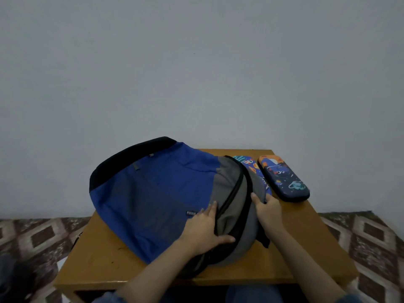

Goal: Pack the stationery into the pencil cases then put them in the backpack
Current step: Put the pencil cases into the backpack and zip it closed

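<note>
A blue and grey backpack lies flat on a small wooden table, its black zipper running along the grey top part. My left hand rests on the bag beside the zipper, fingers spread and thumb on the grey fabric. My right hand grips the grey edge of the bag on the zipper's other side. One space-print pencil case lies closed on the table to the right of the bag. A second pencil case lies between them, partly hidden behind the bag's grey edge.
The table stands against a plain pale wall. A patterned brown and cream rug covers the floor on both sides. A dark strap end of the bag hangs near my right wrist. Table surface shows in front of the bag.
</note>
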`<action>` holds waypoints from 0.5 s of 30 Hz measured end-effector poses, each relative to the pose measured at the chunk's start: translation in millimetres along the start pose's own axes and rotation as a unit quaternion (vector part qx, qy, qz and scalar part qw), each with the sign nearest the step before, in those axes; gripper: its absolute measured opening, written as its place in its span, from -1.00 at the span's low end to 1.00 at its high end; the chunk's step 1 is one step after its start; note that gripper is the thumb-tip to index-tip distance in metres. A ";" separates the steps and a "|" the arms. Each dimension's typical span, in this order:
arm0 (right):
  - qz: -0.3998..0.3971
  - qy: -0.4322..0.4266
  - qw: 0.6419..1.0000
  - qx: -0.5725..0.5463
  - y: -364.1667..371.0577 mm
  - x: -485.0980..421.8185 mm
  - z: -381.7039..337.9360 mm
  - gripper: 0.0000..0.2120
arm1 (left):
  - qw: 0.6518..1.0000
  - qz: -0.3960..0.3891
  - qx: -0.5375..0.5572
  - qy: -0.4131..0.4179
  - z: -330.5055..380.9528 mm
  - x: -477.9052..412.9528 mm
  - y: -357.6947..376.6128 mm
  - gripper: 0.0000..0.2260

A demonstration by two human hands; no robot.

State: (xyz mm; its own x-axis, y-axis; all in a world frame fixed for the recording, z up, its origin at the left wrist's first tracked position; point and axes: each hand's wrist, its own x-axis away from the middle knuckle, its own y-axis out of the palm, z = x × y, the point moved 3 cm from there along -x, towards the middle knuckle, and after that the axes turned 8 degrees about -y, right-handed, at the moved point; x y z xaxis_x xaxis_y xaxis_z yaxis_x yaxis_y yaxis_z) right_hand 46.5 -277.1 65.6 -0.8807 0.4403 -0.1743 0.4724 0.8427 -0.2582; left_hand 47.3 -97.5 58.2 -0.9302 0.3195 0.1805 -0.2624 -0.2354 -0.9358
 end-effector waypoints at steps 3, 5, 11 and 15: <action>-0.005 0.010 1.000 -0.011 1.7 3.1 3.7 -0.72 | 0.997 0.069 -0.044 0.001 -2.3 -4.2 7.4 -0.44; -0.011 0.011 1.000 -0.009 3.3 2.6 5.4 -0.74 | 0.993 0.094 -0.067 0.000 -8.0 -8.2 3.2 -0.67; -0.036 -0.027 0.998 0.036 14.0 -20.4 -1.3 -0.74 | 0.991 0.125 -0.033 0.017 7.9 0.3 -14.2 -0.87; -0.101 -0.030 0.987 0.121 31.7 -48.2 -6.7 -0.68 | 0.985 0.170 0.008 0.009 23.9 -10.6 -31.5 -0.90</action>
State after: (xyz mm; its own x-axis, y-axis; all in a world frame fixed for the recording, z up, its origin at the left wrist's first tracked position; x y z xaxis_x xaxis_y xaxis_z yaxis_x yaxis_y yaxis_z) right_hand 103.7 -269.5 72.2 -0.9575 0.2465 -0.1500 0.2885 0.8093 -0.5116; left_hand 59.4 -115.4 93.0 -0.9604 0.2357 -0.1487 0.0601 -0.3459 -0.9363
